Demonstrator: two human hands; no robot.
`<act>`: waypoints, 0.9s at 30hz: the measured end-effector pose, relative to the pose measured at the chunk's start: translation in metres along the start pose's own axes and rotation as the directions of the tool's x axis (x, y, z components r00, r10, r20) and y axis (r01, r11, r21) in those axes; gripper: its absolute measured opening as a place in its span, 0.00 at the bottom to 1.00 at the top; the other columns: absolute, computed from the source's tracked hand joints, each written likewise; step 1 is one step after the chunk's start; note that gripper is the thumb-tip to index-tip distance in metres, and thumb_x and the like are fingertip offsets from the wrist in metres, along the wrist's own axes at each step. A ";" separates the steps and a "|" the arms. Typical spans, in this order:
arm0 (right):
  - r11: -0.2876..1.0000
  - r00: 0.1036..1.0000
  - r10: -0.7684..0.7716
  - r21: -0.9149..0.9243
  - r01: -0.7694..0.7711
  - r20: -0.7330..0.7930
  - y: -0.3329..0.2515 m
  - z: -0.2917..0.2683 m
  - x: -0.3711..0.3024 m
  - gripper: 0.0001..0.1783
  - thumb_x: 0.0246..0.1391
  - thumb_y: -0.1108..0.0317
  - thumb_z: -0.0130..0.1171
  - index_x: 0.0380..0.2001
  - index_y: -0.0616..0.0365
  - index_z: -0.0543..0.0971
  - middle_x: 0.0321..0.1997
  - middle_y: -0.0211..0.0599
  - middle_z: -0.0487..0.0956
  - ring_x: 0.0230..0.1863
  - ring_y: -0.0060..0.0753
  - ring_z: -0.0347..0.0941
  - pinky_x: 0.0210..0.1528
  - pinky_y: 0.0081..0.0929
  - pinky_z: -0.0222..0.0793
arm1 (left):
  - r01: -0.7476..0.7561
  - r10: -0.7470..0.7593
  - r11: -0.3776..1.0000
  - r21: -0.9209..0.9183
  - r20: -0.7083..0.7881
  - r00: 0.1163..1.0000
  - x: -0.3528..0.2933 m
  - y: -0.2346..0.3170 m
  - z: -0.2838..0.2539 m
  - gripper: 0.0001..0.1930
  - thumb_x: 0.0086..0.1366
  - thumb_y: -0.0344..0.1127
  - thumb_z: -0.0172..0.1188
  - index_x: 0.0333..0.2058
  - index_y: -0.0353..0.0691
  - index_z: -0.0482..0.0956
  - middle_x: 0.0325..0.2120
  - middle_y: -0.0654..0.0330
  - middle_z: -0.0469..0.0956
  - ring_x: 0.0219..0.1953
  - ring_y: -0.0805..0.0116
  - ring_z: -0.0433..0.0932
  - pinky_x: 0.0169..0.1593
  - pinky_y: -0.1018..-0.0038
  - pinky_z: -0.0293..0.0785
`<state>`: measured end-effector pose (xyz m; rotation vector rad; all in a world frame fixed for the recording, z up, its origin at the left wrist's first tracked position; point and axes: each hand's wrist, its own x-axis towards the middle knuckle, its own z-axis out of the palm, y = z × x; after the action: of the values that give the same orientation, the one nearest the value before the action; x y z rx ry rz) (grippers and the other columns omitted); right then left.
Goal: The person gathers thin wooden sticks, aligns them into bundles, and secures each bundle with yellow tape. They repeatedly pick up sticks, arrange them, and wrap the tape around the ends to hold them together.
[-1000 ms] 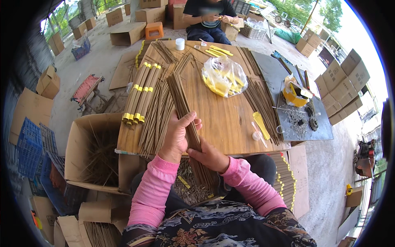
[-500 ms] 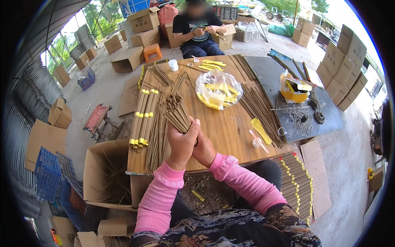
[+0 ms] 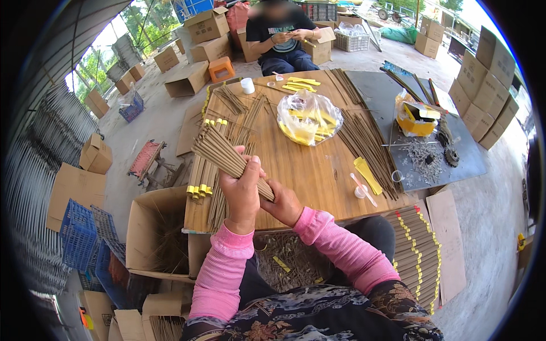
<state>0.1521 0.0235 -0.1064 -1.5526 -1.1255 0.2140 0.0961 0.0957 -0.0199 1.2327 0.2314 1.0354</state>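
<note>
A thick bundle of brown incense sticks (image 3: 219,152) lies slanted in my two hands above the table's near left part. Round its middle my left hand (image 3: 241,190) is closed, thumb on top. My right hand (image 3: 284,203) grips the lower right end, its fingers partly hidden. Beneath the bundle, loose brown sticks (image 3: 218,209) lie on the wooden table (image 3: 301,193). Next to them are finished bundles with yellow bands (image 3: 200,181), partly covered by the held sticks. A clear plastic bag of yellow paper strips (image 3: 310,122) sits farther back at the middle.
More loose sticks (image 3: 369,148) lie along the table's right side, near a small white cup (image 3: 360,192). A grey board (image 3: 449,165) holds a yellow box (image 3: 418,120). An open carton (image 3: 142,227) stands at my left. Across the table sits a person (image 3: 284,40) with both hands raised together.
The bundle has tipped from pointing up and away to lying slanted toward the left. My right hand has shifted down to its lower end, and the view has turned slightly.
</note>
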 end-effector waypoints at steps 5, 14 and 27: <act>0.561 0.755 0.151 0.574 -0.597 0.638 -0.032 -0.014 -0.017 0.08 0.46 0.73 0.57 0.27 0.61 0.67 0.18 0.30 0.69 0.16 0.18 0.66 0.16 0.18 0.65 | 0.488 -0.421 0.801 -0.347 0.253 0.871 0.009 0.013 -0.029 0.17 0.52 0.28 0.60 0.41 0.39 0.67 0.22 0.62 0.71 0.21 0.71 0.71 0.27 0.73 0.73; 0.671 0.726 0.310 0.400 -0.624 0.613 -0.042 -0.009 -0.029 0.09 0.48 0.71 0.55 0.30 0.63 0.67 0.18 0.31 0.69 0.17 0.21 0.67 0.17 0.17 0.65 | 0.434 -0.444 0.812 -0.391 0.069 0.893 -0.014 -0.007 -0.051 0.10 0.54 0.34 0.61 0.31 0.40 0.70 0.20 0.62 0.71 0.21 0.69 0.72 0.25 0.73 0.73; 0.831 0.765 0.429 0.123 -0.543 0.480 -0.044 0.004 -0.009 0.18 0.50 0.58 0.58 0.31 0.67 0.76 0.22 0.29 0.75 0.24 0.17 0.68 0.26 0.17 0.65 | 0.543 -0.596 0.699 -0.465 0.041 0.802 -0.020 -0.033 -0.106 0.14 0.55 0.44 0.60 0.27 0.38 0.71 0.20 0.60 0.72 0.24 0.66 0.74 0.28 0.69 0.75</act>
<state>0.1211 0.0145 -0.0748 -1.5755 -0.9448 1.0760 0.0332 0.1516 -0.0949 0.5963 0.4060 0.5549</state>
